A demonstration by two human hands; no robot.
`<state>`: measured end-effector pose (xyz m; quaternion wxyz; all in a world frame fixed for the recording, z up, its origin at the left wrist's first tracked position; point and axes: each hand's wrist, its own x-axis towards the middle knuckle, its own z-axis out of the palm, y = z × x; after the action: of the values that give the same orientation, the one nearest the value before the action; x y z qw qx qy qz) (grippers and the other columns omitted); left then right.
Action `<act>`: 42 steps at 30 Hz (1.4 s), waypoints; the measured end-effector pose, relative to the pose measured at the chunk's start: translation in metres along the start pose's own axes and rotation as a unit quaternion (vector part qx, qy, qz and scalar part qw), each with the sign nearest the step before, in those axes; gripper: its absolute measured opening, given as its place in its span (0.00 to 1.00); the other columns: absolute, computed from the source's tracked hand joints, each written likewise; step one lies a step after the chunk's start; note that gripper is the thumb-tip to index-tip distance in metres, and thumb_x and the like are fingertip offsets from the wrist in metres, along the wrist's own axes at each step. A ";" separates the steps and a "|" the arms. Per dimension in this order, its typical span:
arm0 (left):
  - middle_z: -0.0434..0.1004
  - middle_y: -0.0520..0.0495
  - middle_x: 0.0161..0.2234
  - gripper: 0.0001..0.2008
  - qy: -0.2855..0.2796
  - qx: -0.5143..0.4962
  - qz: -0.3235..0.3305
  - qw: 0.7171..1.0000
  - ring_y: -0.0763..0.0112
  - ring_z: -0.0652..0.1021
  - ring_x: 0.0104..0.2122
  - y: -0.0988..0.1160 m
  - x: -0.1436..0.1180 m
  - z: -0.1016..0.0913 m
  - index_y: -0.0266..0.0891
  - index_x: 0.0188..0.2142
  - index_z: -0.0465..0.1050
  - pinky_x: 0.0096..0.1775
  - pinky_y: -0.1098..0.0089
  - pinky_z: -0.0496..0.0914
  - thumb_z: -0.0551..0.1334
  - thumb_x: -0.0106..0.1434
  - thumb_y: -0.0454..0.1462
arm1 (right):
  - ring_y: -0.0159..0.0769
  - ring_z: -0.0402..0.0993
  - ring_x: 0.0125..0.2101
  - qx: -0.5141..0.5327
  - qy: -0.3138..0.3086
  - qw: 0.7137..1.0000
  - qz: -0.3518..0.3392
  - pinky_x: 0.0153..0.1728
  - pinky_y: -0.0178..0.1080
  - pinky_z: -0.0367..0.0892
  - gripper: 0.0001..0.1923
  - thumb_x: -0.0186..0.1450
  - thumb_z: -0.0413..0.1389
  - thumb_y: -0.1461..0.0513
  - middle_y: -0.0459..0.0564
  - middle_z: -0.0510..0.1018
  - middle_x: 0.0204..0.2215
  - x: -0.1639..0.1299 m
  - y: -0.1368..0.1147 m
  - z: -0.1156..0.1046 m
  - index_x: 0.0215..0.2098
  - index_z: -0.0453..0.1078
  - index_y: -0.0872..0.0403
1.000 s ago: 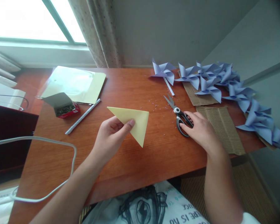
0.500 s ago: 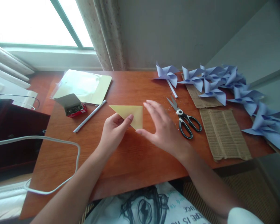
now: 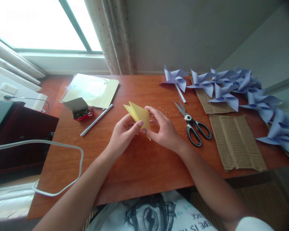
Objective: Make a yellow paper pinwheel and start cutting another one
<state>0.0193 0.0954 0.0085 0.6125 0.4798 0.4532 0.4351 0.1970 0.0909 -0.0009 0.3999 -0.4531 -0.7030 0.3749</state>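
Centre of the frame: a folded yellow paper (image 3: 140, 115) is held just above the wooden worktop (image 3: 139, 160) by both hands. The left hand (image 3: 122, 134) closes on the paper's lower left edge, thumb on top and fingers underneath. The right hand (image 3: 164, 130) closes on the paper's right side, thumb tip meeting the left thumb at the lower corner, fingers curled behind the sheet. The paper shows two pointed layers at its upper left.

Right of the hands: black-handled scissors (image 3: 194, 125) lie flat on the worktop, blades shut and pointing to the upper left, apart from the right hand. Further right lie two pieces of corrugated cardboard (image 3: 236, 141). Along the upper right edge runs a row of blue paper pinwheels (image 3: 221, 88).

Left of centre: a rolled white paper stick (image 3: 96, 119), a small open red box of pins (image 3: 80, 110) and a pack of yellow sheets (image 3: 91, 90). A white cable (image 3: 69, 183) loops at the lower left.
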 end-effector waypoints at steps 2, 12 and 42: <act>0.83 0.43 0.41 0.23 -0.015 -0.008 -0.002 1.000 0.68 0.79 0.34 0.001 0.000 -0.001 0.37 0.49 0.77 0.31 0.74 0.71 0.72 0.58 0.46 | 0.44 0.70 0.61 0.069 -0.012 0.997 0.026 0.56 0.45 0.74 0.35 0.65 0.64 0.57 0.57 0.67 0.64 0.001 0.000 -0.001 0.67 0.58 0.49; 0.82 0.45 0.41 0.22 -0.044 -0.070 -0.021 0.996 0.69 0.78 0.35 -0.001 -0.002 -0.004 0.40 0.52 0.75 0.34 0.74 0.73 0.72 0.59 0.42 | 0.47 0.68 0.63 0.236 -0.050 0.968 0.069 0.63 0.50 0.67 0.36 0.63 0.67 0.55 0.53 0.67 0.65 0.000 0.000 -0.005 0.65 0.60 0.44; 0.82 0.47 0.39 0.17 -0.031 -0.094 -0.019 0.995 0.71 0.78 0.34 0.000 -0.002 -0.003 0.39 0.46 0.76 0.35 0.73 0.74 0.73 0.58 0.40 | 0.47 0.67 0.63 0.321 -0.066 0.937 0.119 0.64 0.51 0.64 0.34 0.63 0.65 0.54 0.56 0.66 0.64 0.004 -0.009 -0.013 0.63 0.59 0.47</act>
<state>0.0160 0.0939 0.0081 0.6772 0.4243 0.3999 0.4487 0.2045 0.0943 0.0131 0.4289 -0.3553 -0.5107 0.6550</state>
